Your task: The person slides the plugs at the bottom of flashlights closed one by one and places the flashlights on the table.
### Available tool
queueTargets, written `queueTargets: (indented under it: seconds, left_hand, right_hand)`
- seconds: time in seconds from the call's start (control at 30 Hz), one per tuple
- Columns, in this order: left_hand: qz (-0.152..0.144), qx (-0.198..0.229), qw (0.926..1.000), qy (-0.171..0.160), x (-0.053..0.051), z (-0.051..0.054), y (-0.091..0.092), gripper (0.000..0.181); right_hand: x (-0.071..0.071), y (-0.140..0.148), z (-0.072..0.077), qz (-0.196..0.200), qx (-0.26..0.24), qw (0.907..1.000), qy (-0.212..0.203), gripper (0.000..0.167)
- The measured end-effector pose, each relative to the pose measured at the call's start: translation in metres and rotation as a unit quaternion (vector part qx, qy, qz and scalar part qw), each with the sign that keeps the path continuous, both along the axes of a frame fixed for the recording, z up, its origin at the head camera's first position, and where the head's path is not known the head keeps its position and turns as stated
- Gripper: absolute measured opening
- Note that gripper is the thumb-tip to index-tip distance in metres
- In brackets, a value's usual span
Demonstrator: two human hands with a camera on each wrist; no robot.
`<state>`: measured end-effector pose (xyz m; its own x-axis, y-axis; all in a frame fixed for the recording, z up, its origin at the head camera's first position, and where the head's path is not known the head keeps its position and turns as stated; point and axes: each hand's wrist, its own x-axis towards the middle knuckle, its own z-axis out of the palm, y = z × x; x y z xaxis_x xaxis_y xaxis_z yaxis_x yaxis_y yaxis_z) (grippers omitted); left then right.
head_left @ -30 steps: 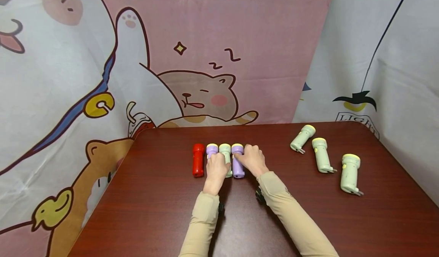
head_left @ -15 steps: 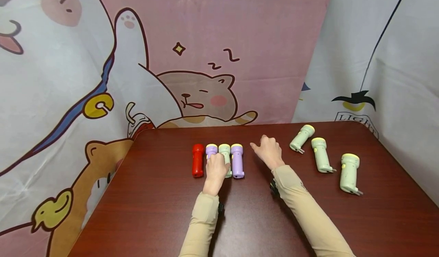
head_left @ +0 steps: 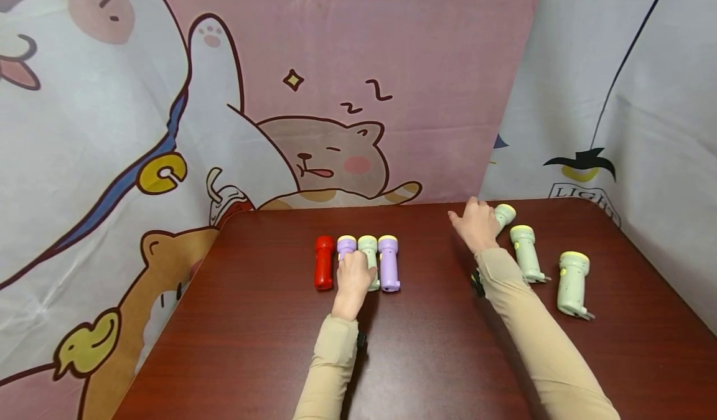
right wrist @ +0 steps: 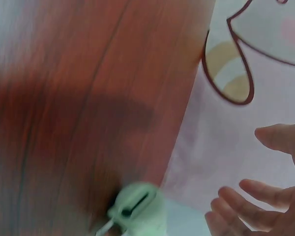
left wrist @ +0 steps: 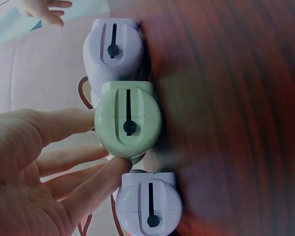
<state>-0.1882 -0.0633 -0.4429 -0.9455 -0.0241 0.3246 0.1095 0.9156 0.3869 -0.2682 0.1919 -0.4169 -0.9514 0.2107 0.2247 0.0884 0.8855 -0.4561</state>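
Note:
My left hand (head_left: 353, 280) holds a pale green flashlight (left wrist: 128, 120), its thumb on one side and fingers on the other. That flashlight lies in a row between two purple flashlights (head_left: 389, 264), (left wrist: 150, 204). At the row's left end lies a red flashlight (head_left: 323, 263). My right hand (head_left: 476, 224) holds nothing; its fingers are spread and gently bent in the right wrist view. It hovers beside the farthest loose green flashlight (head_left: 506, 214), hiding part of it in the head view. The plug prongs of that flashlight (right wrist: 140, 209) show in the right wrist view.
Two more pale green flashlights (head_left: 525, 253), (head_left: 574, 283) with plug prongs lie on the right side of the dark red wooden table (head_left: 252, 345). A cartoon-printed cloth (head_left: 437, 84) hangs behind the table's back edge.
My right hand has left the right-hand purple flashlight and moved right and away to the farthest loose green flashlight. My left hand has stayed in place on the row.

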Motion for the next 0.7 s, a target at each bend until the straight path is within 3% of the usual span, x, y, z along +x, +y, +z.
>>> queueTargets:
  seconds: [0.33,0.7]
  left_hand:
    - [0.000,-0.003,1.0000,0.007,0.001,0.000,0.000,0.022]
    - [0.001,-0.009,1.0000,0.001,0.001,0.001,0.000,0.020]
  right_hand:
    - [-0.014,0.036,0.003,-0.043,0.000,0.9931,-0.109,0.068]
    - [-0.020,0.057,-0.009,-0.053,-0.014,0.9888,-0.139,0.069]
